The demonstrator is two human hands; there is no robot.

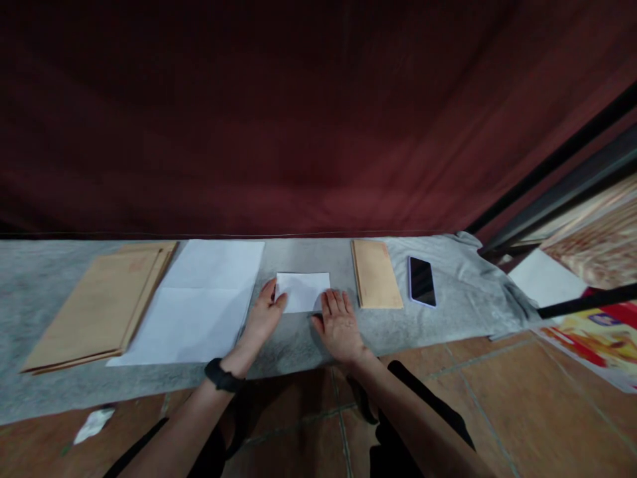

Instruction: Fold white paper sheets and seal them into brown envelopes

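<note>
A small folded white paper (302,291) lies flat on the grey cloth (303,345). My left hand (267,312) is at its left edge, the thumb on top and the fingers around the edge, so the paper's side is between them. My right hand (339,322) rests palm down on its lower right corner, fingers stretched out. Left of my hands lie large white sheets (204,312) with a crease across them. Right of my hands is a stack of small brown envelopes (377,275).
Large brown envelopes (99,309) are stacked at the left. A phone (422,281) lies on the right. A dark red curtain (298,133) hangs behind the cloth. A dark metal frame (562,182) stands at the right. Crumpled white paper (93,425) lies on the tiled floor.
</note>
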